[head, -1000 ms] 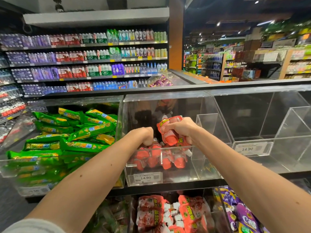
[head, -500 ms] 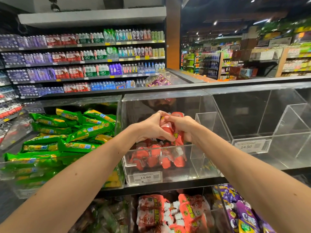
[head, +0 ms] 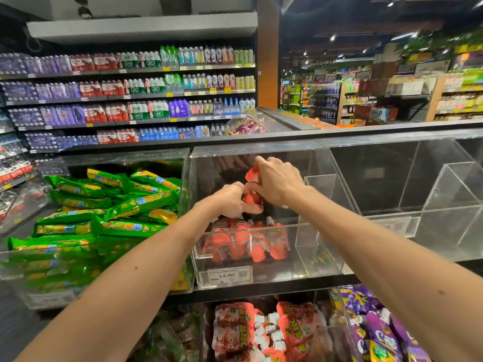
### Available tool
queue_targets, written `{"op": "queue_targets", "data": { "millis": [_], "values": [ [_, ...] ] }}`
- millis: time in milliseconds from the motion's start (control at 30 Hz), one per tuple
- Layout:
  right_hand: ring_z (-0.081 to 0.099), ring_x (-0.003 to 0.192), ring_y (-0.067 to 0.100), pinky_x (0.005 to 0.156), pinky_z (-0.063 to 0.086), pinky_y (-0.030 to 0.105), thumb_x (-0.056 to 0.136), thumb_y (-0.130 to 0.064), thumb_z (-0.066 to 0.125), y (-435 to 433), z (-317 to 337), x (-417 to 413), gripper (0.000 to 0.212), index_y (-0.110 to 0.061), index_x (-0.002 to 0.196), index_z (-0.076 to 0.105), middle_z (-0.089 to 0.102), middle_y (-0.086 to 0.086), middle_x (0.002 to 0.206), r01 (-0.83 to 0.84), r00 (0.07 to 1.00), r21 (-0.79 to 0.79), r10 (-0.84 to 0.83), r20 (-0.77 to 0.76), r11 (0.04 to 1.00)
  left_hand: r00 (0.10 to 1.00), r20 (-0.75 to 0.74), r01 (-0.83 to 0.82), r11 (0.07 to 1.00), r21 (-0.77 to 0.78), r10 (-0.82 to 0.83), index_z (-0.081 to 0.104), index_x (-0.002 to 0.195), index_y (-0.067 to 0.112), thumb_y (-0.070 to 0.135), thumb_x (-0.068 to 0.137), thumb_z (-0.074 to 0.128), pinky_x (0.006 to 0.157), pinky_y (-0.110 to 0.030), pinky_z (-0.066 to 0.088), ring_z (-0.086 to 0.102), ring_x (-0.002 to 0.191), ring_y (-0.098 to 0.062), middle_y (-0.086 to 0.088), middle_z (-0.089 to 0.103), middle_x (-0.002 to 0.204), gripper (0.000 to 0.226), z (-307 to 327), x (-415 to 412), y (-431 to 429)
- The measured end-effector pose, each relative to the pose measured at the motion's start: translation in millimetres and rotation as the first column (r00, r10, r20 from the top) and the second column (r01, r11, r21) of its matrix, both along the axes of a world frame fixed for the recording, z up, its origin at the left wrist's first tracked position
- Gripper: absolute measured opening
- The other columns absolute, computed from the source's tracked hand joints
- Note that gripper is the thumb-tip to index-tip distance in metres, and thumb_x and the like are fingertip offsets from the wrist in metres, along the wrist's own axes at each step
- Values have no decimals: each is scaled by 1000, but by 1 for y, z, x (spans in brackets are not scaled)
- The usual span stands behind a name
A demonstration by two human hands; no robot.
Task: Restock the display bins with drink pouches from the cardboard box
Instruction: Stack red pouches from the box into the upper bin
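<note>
both hands meet over the middle bin [head: 261, 267], just above frame centre. the left hand [head: 231, 198] has fingers and thumb curled round the lower end of the red pouches [head: 252, 199]. the right hand [head: 277, 182], at its 2 o'clock and touching it, curls over their upper end, and a red corner pokes out past its fingers at 11 o'clock. how many pouches are in the bundle i cannot tell. the bundle is in the air in the bin's open top, just above the pouch row [head: 245, 241], which stands upright behind the bin's front wall at 6 o'clock of the hands, white caps up. a price tag [head: 230, 275] reading 14.90 sits on the bin's front, at 6 o'clock of the row. at 9 o'clock of the bin, a second bin holds piled green packs [head: 117, 205]. at 3 o'clock is a clear bin [head: 431, 226] with dividers. on the level below lie more red packs [head: 261, 330] at 6 o'clock and purple pouches [head: 379, 333] at 5 o'clock. bottle shelves [head: 130, 87] fill 11 o'clock.
</note>
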State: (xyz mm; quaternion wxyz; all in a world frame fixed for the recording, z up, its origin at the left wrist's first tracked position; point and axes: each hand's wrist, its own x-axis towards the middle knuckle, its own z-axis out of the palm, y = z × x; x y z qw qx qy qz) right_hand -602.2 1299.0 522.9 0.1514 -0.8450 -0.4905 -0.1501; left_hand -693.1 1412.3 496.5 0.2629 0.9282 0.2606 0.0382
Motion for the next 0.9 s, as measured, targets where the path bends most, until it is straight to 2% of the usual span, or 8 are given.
{"op": "queue_targets", "data": {
  "millis": [67, 167, 333, 433, 567, 633, 800, 900],
  "values": [
    [61, 105, 40, 73, 43, 39, 94, -40, 62, 2, 8, -3, 42, -14, 125, 52, 60, 14, 118, -13, 996, -64, 19, 87, 998, 999, -42, -21, 997, 77, 24, 57, 109, 16, 53, 79, 76, 94, -39, 49, 57, 103, -23, -5, 58, 114, 51, -7, 6, 2],
    [62, 108, 40, 75, 45, 38, 97, -29, 59, 3, 3, -5, 34, -7, 122, 55, 62, 17, 119, 0, 991, -130, 17, 134, 992, 988, -151, 16, 980, 198, 14, 63, 117, 22, 62, 77, 71, 97, -42, 50, 58, 107, -27, -3, 59, 116, 57, -10, 11, -3],
    [60, 114, 38, 81, 46, 38, 93, -11, 63, 2, -28, 2, 33, 0, 122, 52, 60, 19, 121, -17, 1000, -314, 15, -9, 949, 936, -353, 149, 895, 421, 10, 57, 128, 21, 49, 92, 62, 79, -38, 49, 58, 95, -26, -5, 58, 121, 47, -11, 15, -22],
    [60, 113, 32, 84, 47, 39, 94, -16, 64, 2, -36, 8, 35, -7, 126, 53, 59, 14, 121, -26, 998, -466, -1, -59, 884, 929, -369, 152, 914, 377, -2, 53, 138, 26, 59, 87, 64, 83, -38, 49, 58, 103, -24, -4, 58, 126, 61, -9, 13, -22],
    [60, 82, 24, 76, 53, 37, 88, -28, 71, 1, -38, 17, 23, -15, 106, 64, 64, 3, 94, -36, 993, -560, -33, -113, 828, 908, -416, 191, 940, 281, -60, 59, 135, 30, 58, 82, 71, 89, -39, 53, 60, 103, -22, 1, 63, 122, 62, -15, 15, -10],
    [62, 79, 21, 77, 56, 35, 84, -29, 77, -1, -36, 18, 31, -12, 109, 69, 63, -1, 83, -44, 980, -586, -80, -185, 809, 900, -426, 214, 943, 256, -89, 61, 134, 32, 57, 77, 75, 90, -38, 53, 59, 101, -20, 4, 63, 122, 64, -17, 16, -6],
    [64, 76, 17, 66, 54, 31, 83, -33, 77, -3, -32, 13, 29, -14, 104, 72, 63, -2, 78, -15, 957, -553, -148, -249, 833, 907, -411, 193, 960, 204, -95, 55, 138, 33, 63, 66, 81, 92, -40, 51, 55, 107, -21, 4, 57, 130, 82, -18, 18, 3],
    [62, 73, 19, 60, 48, 28, 87, -28, 69, -10, -20, 4, 23, -12, 102, 72, 69, 4, 88, 35, 962, -441, -149, -227, 897, 944, -317, 161, 964, 213, -88, 56, 134, 31, 64, 68, 78, 98, -43, 50, 57, 112, -22, 3, 56, 130, 77, -17, 12, 4]
  ]
}}
